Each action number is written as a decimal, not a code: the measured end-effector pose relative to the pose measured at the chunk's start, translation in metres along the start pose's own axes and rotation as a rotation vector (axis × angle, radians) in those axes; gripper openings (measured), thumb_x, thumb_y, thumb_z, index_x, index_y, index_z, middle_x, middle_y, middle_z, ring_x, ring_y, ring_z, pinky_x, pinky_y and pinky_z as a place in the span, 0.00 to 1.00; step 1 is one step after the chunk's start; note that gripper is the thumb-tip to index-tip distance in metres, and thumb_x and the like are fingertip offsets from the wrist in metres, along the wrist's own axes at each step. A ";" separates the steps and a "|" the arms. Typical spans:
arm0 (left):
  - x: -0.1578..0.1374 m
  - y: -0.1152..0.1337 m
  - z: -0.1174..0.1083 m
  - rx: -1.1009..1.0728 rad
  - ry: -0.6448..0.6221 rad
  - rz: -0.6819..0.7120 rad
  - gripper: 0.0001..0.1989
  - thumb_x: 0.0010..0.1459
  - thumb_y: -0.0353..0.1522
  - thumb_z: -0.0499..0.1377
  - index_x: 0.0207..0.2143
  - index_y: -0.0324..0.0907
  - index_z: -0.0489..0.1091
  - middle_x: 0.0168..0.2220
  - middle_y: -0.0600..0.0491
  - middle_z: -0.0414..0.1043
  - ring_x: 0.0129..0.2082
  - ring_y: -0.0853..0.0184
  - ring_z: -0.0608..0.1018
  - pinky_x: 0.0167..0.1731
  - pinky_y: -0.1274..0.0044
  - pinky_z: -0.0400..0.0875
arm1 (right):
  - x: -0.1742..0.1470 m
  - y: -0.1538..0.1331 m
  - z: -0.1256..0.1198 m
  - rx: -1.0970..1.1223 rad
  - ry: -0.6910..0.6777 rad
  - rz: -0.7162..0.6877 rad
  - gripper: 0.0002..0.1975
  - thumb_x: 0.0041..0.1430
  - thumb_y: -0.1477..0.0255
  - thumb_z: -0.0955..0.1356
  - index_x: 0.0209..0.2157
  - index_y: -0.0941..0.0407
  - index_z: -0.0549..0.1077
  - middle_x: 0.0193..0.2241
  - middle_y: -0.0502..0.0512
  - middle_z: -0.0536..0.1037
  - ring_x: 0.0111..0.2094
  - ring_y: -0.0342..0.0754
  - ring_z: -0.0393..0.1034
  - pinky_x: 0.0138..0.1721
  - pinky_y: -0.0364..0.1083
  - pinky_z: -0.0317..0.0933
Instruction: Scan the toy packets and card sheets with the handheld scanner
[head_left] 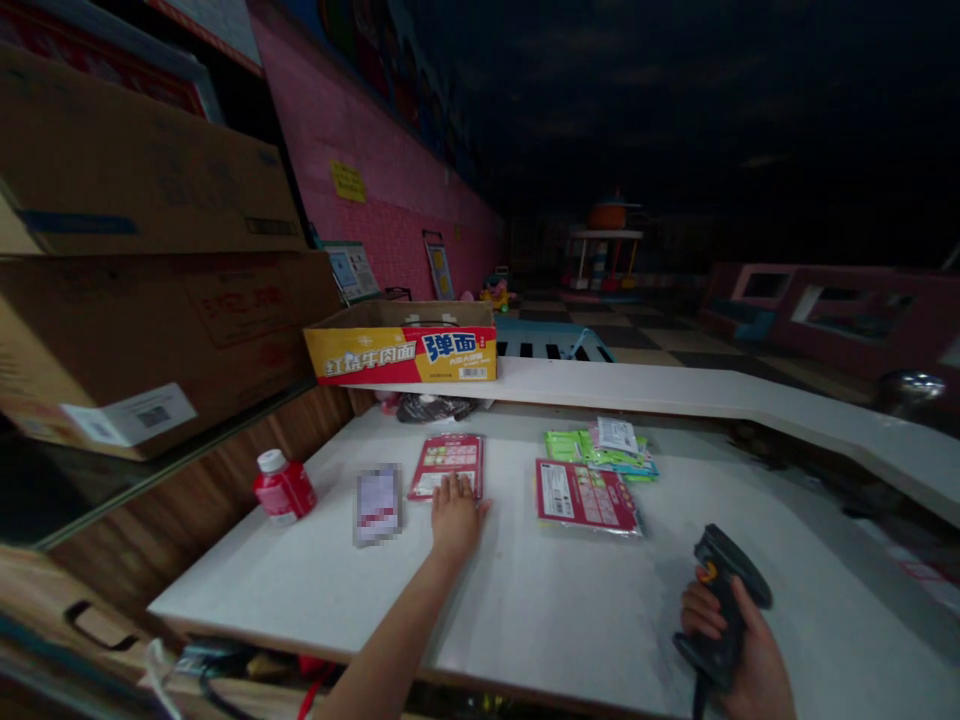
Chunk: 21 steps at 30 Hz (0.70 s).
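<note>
My left hand [456, 522] lies flat with its fingertips on the lower edge of a flat red packet [448, 456] with a printed back. My right hand [739, 630] is wrapped round the handle of a black barcode scanner [724, 590], whose cord runs down out of view. Between the hands, farther back, lies a second red packet [589, 497] in clear wrapping, with a barcode label. Behind it, several green packets [574, 446] are piled with a small whitish packet [616, 434] on top. A blurred-out flat item [378, 503] sits left of my left hand.
On the white desk [540, 610], a red bottle [285, 488] with a white cap stands at the left. A yellow and red noodle carton [405, 345] rests on the raised white ledge [645, 385]. Large cardboard boxes [150, 320] are stacked at the left.
</note>
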<state>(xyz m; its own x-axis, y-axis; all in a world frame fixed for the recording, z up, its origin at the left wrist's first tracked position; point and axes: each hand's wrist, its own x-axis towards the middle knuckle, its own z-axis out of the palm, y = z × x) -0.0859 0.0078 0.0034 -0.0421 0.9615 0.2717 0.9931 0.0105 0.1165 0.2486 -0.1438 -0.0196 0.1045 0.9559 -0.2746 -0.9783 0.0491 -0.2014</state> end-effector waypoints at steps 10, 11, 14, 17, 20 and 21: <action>-0.007 -0.015 -0.034 0.034 0.098 -0.187 0.23 0.58 0.38 0.55 0.52 0.34 0.67 0.48 0.34 0.69 0.50 0.46 0.70 0.45 0.60 0.65 | 0.005 0.000 -0.010 -0.077 -0.039 -0.022 0.13 0.51 0.70 0.72 0.36 0.55 0.66 0.21 0.43 0.61 0.18 0.36 0.58 0.17 0.35 0.57; -0.006 -0.018 -0.035 0.054 0.096 -0.225 0.25 0.57 0.39 0.57 0.53 0.33 0.66 0.47 0.33 0.69 0.48 0.45 0.70 0.43 0.60 0.65 | 0.005 -0.001 -0.011 -0.080 -0.049 -0.019 0.14 0.51 0.70 0.72 0.36 0.55 0.66 0.21 0.43 0.61 0.18 0.36 0.58 0.17 0.35 0.57; -0.004 -0.024 -0.033 0.040 0.114 -0.248 0.29 0.54 0.42 0.58 0.53 0.33 0.65 0.45 0.32 0.69 0.45 0.44 0.71 0.39 0.61 0.66 | 0.008 -0.002 -0.014 -0.075 -0.055 -0.008 0.13 0.52 0.69 0.73 0.36 0.55 0.66 0.22 0.44 0.61 0.18 0.36 0.58 0.17 0.35 0.57; 0.000 -0.031 -0.025 -0.058 0.150 -0.283 0.31 0.48 0.42 0.64 0.50 0.32 0.66 0.42 0.33 0.70 0.43 0.45 0.73 0.39 0.62 0.67 | 0.011 -0.002 -0.017 -0.098 -0.052 -0.021 0.13 0.52 0.68 0.73 0.35 0.55 0.67 0.22 0.44 0.61 0.18 0.37 0.58 0.16 0.36 0.57; 0.008 -0.042 -0.018 -0.391 0.130 -0.334 0.22 0.38 0.35 0.69 0.37 0.38 0.70 0.34 0.42 0.75 0.39 0.51 0.76 0.37 0.67 0.69 | 0.013 -0.001 -0.018 -0.135 -0.056 -0.034 0.15 0.51 0.67 0.73 0.36 0.55 0.67 0.21 0.43 0.60 0.18 0.37 0.57 0.16 0.37 0.57; 0.011 -0.045 -0.015 -0.576 0.113 -0.351 0.18 0.36 0.33 0.69 0.32 0.40 0.70 0.29 0.46 0.75 0.35 0.54 0.77 0.35 0.69 0.70 | 0.013 0.000 -0.018 -0.149 -0.056 -0.033 0.16 0.50 0.67 0.74 0.37 0.55 0.67 0.21 0.43 0.61 0.18 0.37 0.57 0.16 0.36 0.56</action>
<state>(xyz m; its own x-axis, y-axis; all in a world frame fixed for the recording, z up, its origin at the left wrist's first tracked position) -0.1323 0.0139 0.0157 -0.3928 0.8931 0.2192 0.7032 0.1381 0.6975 0.2536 -0.1370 -0.0398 0.1218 0.9693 -0.2137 -0.9368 0.0411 -0.3474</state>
